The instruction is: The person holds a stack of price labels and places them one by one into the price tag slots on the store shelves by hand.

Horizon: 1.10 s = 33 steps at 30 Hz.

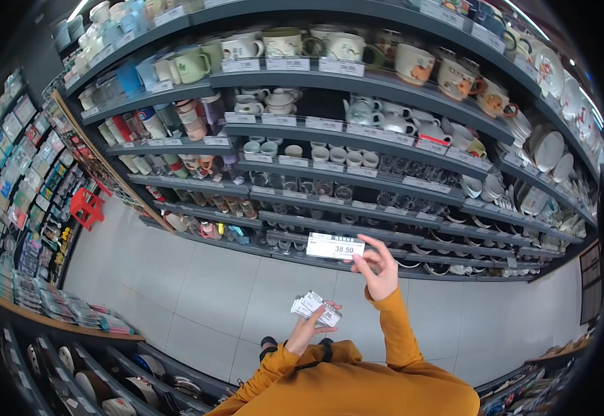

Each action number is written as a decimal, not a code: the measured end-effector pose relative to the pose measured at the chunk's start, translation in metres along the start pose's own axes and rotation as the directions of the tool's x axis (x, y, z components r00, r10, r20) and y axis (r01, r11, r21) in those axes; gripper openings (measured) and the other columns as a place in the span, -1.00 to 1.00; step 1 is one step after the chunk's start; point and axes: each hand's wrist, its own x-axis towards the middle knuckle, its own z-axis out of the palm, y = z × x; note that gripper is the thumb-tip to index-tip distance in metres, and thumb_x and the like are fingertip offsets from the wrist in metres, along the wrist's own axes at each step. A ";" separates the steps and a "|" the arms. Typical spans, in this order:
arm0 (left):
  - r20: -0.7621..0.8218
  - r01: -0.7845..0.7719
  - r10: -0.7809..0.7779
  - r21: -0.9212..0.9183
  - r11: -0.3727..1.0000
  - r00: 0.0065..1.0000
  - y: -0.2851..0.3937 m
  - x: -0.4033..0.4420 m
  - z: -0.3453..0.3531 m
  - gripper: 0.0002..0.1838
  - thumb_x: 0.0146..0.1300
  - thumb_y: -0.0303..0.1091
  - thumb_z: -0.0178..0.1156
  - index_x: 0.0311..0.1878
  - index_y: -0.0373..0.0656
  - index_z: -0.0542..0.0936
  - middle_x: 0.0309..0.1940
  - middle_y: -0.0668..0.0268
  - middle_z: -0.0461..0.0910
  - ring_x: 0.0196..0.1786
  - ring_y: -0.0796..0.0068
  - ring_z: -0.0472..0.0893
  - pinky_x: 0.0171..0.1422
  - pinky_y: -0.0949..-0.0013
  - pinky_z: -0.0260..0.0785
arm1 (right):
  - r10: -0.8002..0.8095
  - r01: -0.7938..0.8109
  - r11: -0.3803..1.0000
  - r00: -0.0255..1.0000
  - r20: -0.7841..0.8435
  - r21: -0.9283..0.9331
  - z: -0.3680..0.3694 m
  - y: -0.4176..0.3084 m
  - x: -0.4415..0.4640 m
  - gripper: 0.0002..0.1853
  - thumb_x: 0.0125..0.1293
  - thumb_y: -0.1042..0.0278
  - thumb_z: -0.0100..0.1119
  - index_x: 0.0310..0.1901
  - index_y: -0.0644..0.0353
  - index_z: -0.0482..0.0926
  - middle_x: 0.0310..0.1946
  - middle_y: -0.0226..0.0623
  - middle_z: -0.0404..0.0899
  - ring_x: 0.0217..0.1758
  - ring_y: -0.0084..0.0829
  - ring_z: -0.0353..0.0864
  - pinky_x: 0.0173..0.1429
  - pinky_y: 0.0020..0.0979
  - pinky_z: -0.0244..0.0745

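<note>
My right hand [378,268] pinches one white price tag [331,247] by its right end, between thumb and finger. The tag reads 38.50 and is held up in front of the lower shelves. Lower and to the left, my left hand [307,328] grips a fanned stack of price tags [313,307], with the thumb across the top ones. The two hands are apart, and both sleeves are mustard yellow.
Long dark shelves [302,127] of mugs, teapots, cups and glasses fill the front. Plates [548,150] stand at the right. A red stool [87,208] is on the tiled floor at the left. Racks of pans [94,385] lie lower left.
</note>
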 end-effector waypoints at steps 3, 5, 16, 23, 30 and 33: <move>-0.015 0.000 0.000 -0.026 1.000 1.000 0.017 -0.010 -0.026 -0.67 0.49 -0.19 -0.12 0.17 -0.16 0.40 0.14 0.13 0.51 0.09 0.43 0.55 0.03 0.25 0.54 | 0.062 -0.062 0.998 0.998 -0.030 0.016 0.030 0.014 -0.007 -0.57 0.31 0.53 0.17 0.21 0.27 0.40 -0.30 -0.26 0.67 -0.30 -0.59 0.61 -0.14 -0.55 0.54; -0.016 -0.018 0.018 -0.018 1.000 1.000 0.031 -0.018 -0.049 -0.67 0.49 -0.20 -0.12 0.17 -0.16 0.40 0.13 0.12 0.52 0.09 0.42 0.55 0.03 0.25 0.54 | 0.057 -0.059 0.997 0.997 -0.052 -0.040 0.056 0.022 -0.012 -0.56 0.30 0.52 0.19 0.21 0.27 0.41 -0.31 -0.27 0.66 -0.30 -0.59 0.62 -0.14 -0.55 0.54; -0.178 -0.168 0.170 0.028 0.985 0.969 0.151 -0.092 -0.251 -0.68 0.47 -0.17 -0.10 0.11 -0.15 0.43 0.08 0.17 0.55 0.06 0.43 0.57 -0.05 0.27 0.57 | 0.129 -0.129 0.992 0.991 0.035 -0.005 0.288 0.064 -0.005 -0.67 0.27 0.42 0.28 0.04 0.25 0.49 -0.33 -0.38 0.60 -0.27 -0.62 0.63 -0.14 -0.57 0.48; -0.341 -0.306 0.280 -0.024 0.952 0.897 0.203 -0.137 -0.321 -0.66 0.46 -0.14 -0.08 0.14 -0.11 0.43 0.06 0.21 0.57 0.06 0.47 0.55 -0.06 0.30 0.54 | 0.137 -0.135 0.991 0.967 0.216 -0.027 0.389 0.072 0.034 -0.73 0.26 0.38 0.30 -0.08 0.26 0.49 -0.32 -0.36 0.62 -0.29 -0.63 0.62 -0.14 -0.56 0.47; -0.449 -0.330 0.233 -0.151 0.932 0.863 0.215 -0.146 -0.357 -0.63 0.48 -0.13 -0.11 0.18 -0.14 0.42 0.10 0.20 0.55 0.10 0.48 0.52 0.01 0.31 0.50 | 0.168 -0.132 0.985 0.882 0.440 -0.111 0.452 0.101 0.089 -0.63 0.28 0.42 0.27 0.12 0.17 0.57 -0.32 -0.41 0.60 -0.28 -0.66 0.59 -0.13 -0.59 0.48; -0.483 -0.358 0.233 -0.185 0.915 0.844 0.229 -0.136 -0.373 -0.62 0.48 -0.12 -0.12 0.19 -0.13 0.42 0.12 0.20 0.54 0.10 0.48 0.52 0.02 0.32 0.50 | 0.209 -0.197 0.977 0.854 0.476 -0.076 0.477 0.121 0.121 -0.73 0.30 0.43 0.24 0.01 0.26 0.57 -0.32 -0.37 0.60 -0.28 -0.63 0.62 -0.15 -0.61 0.48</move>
